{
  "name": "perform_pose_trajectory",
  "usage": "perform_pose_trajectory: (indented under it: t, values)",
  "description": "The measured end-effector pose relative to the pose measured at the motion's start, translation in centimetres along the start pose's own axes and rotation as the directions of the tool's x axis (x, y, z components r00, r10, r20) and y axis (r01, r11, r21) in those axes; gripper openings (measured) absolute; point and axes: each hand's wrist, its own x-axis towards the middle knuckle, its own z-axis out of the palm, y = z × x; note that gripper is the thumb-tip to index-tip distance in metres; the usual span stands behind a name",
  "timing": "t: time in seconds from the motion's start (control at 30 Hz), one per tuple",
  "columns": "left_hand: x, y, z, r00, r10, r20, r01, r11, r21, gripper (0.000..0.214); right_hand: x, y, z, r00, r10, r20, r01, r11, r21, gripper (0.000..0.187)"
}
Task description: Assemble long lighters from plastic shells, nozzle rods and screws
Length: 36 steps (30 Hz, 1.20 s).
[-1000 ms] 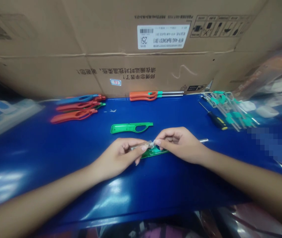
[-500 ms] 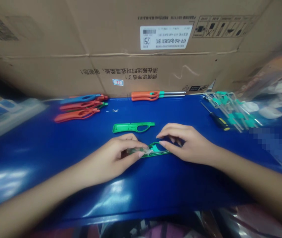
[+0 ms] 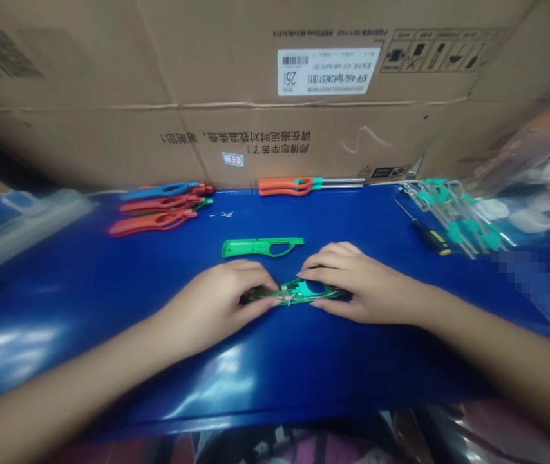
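Note:
A green lighter shell with a clear insert and teal trigger (image 3: pixel 294 292) lies on the blue table (image 3: pixel 111 290), held at both ends. My left hand (image 3: pixel 219 303) pinches its left end, fingers and thumb closed on it. My right hand (image 3: pixel 352 283) covers its right end, fingers curled over and pressing on it. A second green half shell (image 3: pixel 261 247) lies empty just behind the hands.
Red and blue lighter handles (image 3: pixel 159 206) lie at the back left. An orange lighter with a metal tube (image 3: pixel 304 185) lies at the back centre. A screwdriver (image 3: pixel 424 232) and a heap of clear teal parts (image 3: pixel 453 209) sit at the right. A large cardboard box (image 3: pixel 256 90) walls the back.
Both hands have come down from just above the table. The clear insert they held between them now sits in the green shell, and both hands press on it.

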Motion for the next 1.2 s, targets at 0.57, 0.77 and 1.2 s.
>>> perform_pose_trajectory:
  t: [0.57, 0.77, 1.2]
  values:
    - [-0.18, -0.18, -0.25, 0.999, 0.044, 0.004, -0.044, 0.999, 0.011, 0.021, -0.08, -0.08, 0.11, 1.000, -0.012, 0.005, 0.012, 0.999, -0.041, 0.042]
    - [-0.16, 0.19, -0.13, 1.000, 0.023, 0.000, -0.023, 1.000, -0.016, 0.019, 0.04, -0.22, 0.31, 0.999, -0.013, 0.036, 0.013, 1.000, -0.010, 0.033]
    - [-0.14, -0.13, 0.56, 0.997, 0.064, -0.040, -0.066, 0.997, -0.038, 0.018, 0.02, -0.20, 0.30, 1.000, 0.004, 0.027, -0.004, 1.000, -0.016, 0.032]
